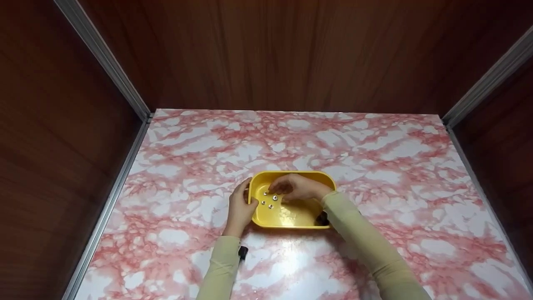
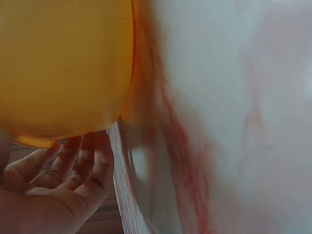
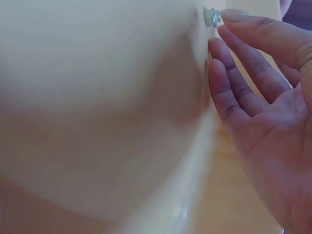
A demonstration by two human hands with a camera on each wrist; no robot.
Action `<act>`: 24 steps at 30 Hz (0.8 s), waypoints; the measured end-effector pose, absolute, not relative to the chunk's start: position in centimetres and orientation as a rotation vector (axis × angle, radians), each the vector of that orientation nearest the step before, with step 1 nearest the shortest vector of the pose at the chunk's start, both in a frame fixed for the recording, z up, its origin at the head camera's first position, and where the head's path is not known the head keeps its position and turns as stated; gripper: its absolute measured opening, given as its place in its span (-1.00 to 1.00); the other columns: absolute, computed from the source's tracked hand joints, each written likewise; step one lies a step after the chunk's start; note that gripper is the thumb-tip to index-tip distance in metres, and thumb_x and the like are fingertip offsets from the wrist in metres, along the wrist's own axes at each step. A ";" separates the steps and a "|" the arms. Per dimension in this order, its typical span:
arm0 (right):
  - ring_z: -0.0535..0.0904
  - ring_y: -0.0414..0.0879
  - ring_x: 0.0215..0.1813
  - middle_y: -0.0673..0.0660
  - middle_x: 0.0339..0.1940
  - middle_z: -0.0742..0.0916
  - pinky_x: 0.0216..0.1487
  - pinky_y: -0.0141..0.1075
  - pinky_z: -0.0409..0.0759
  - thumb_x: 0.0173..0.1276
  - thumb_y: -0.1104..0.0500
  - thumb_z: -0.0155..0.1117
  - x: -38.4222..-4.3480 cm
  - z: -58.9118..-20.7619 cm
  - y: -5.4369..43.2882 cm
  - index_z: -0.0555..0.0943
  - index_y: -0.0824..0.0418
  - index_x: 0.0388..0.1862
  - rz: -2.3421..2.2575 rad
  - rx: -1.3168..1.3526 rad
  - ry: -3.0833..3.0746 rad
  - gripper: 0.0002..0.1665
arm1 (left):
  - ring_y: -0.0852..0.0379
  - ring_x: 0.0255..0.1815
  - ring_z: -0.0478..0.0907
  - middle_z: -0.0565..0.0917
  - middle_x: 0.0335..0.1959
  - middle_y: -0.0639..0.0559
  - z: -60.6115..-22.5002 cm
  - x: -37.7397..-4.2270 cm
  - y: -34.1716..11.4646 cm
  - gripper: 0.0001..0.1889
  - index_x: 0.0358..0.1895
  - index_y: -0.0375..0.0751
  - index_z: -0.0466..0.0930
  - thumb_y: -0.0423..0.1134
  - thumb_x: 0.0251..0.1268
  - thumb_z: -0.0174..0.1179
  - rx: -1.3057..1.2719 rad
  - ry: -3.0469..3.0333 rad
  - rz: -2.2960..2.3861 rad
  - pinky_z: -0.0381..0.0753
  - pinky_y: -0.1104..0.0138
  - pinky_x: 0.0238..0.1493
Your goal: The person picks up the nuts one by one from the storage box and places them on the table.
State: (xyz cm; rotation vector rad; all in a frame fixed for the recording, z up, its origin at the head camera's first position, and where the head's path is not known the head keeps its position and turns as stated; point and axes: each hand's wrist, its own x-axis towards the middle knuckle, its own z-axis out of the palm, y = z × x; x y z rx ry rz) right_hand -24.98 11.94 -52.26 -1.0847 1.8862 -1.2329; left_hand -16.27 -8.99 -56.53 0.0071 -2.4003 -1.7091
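The stiff-looking yellow tub (image 1: 266, 219) is gripped at its near wall by the left hand (image 1: 241, 209). Small metal nuts (image 1: 275, 198), probably light, hard and slippery, are best pinched edgewise beside the right hand (image 1: 299, 187); whether one is held cannot be told.

Bin (image 1: 266, 217): yellow, rounded corners, open top, set upright; left end gripped by the left hand (image 1: 240, 210). Metal pieces (image 1: 275, 198): small, silvery, four visible, spaced apart on the floor toward that end, beside the right hand (image 1: 298, 187).
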 end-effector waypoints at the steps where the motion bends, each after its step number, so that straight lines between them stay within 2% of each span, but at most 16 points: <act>1: 0.48 0.42 0.06 0.49 0.04 0.59 0.13 0.20 0.41 0.12 0.61 0.21 -24.9 -52.2 11.9 0.50 0.56 0.07 -1.225 -1.087 1.895 -0.53 | -0.09 -0.15 0.59 0.52 0.02 -0.28 -56.5 -16.3 -9.0 -0.33 0.29 -0.36 0.38 -0.64 -0.05 0.12 0.008 -2.397 -1.712 0.64 0.30 -0.18; 14: 0.49 0.43 0.02 0.50 0.01 0.60 0.09 0.24 0.42 0.13 0.61 0.20 -24.8 -51.8 11.5 0.50 0.58 0.07 -1.184 -1.106 1.934 -0.54 | -0.14 -0.11 0.58 0.51 0.05 -0.32 -56.7 -16.3 -9.0 -0.33 0.28 -0.38 0.38 -0.65 -0.07 0.11 -0.005 -2.369 -1.741 0.64 0.33 -0.17; 24: 0.52 0.35 0.03 0.46 0.00 0.62 0.10 0.12 0.48 0.14 0.60 0.21 -24.7 -52.1 11.4 0.50 0.56 0.07 -1.175 -1.118 1.944 -0.55 | -0.14 -0.11 0.58 0.53 0.01 -0.32 -56.6 -16.3 -9.0 -0.32 0.28 -0.39 0.38 -0.65 -0.08 0.13 -0.022 -2.365 -1.733 0.63 0.32 -0.15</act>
